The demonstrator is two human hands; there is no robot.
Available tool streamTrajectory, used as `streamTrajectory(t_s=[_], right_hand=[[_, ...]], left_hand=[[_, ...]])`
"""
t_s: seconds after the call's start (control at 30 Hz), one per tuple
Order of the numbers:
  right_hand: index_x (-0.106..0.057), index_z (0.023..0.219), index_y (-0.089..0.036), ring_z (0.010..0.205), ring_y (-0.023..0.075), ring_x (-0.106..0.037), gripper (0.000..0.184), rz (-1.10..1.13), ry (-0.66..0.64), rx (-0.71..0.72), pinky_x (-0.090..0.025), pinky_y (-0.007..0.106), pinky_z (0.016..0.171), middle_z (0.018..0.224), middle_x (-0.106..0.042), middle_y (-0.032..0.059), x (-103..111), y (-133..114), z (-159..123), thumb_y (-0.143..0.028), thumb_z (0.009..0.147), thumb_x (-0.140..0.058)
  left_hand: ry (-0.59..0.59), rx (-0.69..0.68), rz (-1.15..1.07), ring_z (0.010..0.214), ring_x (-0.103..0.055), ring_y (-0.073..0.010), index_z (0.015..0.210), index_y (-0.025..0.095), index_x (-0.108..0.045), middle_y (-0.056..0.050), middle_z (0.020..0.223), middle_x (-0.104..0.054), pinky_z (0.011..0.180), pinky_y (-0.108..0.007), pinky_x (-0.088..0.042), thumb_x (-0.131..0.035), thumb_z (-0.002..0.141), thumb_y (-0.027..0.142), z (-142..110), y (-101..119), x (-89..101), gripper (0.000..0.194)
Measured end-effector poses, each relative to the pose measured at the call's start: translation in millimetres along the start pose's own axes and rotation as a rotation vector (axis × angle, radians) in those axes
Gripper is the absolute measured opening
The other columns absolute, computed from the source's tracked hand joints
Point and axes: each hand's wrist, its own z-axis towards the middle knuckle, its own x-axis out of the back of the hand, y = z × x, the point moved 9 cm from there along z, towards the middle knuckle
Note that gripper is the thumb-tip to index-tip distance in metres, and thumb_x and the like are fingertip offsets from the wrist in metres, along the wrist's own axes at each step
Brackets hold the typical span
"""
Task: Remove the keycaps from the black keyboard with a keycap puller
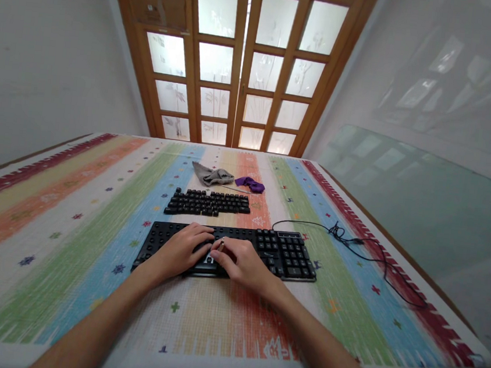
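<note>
Bare forearms [95, 314] reach over the near edge of a black keyboard [291, 253], the left hand [181, 250] bent across its keyless left part, thumb apart from fingers, any grip impossible to tell. Loose keys [206, 203] lie in rows behind the keyboard, a grey cloth [215, 176] beyond them, as the right hand [244, 261] pinches a small shiny item [221, 245] over its middle. Farther right, a purple cloth [251, 184] lies behind the keyboard, and a cable [340, 233] tangles off its right end.
</note>
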Motion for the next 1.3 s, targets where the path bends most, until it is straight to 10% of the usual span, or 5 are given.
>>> streamTrajectory(t_s=[0.67,1.07,1.3], right_hand=[[-0.058,0.080,-0.019,0.058,0.0153,-0.058,0.038,0.140,0.137,-0.250,-0.043,0.026,0.056,0.062,-0.060,0.0012,11.7,39.3,1.8,-0.049,0.099,-0.044],[-0.059,0.085,-0.018,0.078,0.0190,-0.063,0.024,-0.083,-0.055,0.027,-0.047,0.031,0.078,0.087,-0.068,0.0079,4.8,2.1,-3.0,-0.028,0.099,-0.043],[-0.058,0.081,-0.018,0.071,0.0178,-0.062,0.026,-0.069,0.001,-0.084,-0.046,0.029,0.073,0.078,-0.066,0.0062,10.3,13.7,0.7,-0.028,0.099,-0.042]], left_hand=[[-0.032,-0.004,0.021,0.113,-0.059,-0.0244,0.108,0.021,-0.070,-0.010,0.119,-0.067,0.101,-0.045,-0.050,-0.053,0.096,0.026,-0.3,2.1,-4.5,0.022],[-0.049,0.013,0.026,0.113,-0.058,-0.0248,0.106,0.020,-0.070,-0.010,0.118,-0.066,0.101,-0.044,-0.049,-0.052,0.096,0.026,-0.8,1.8,-5.0,0.021],[-0.039,0.013,0.034,0.113,-0.058,-0.0250,0.107,0.020,-0.070,-0.010,0.118,-0.066,0.101,-0.045,-0.049,-0.052,0.096,0.025,0.2,3.1,-3.9,0.022]])
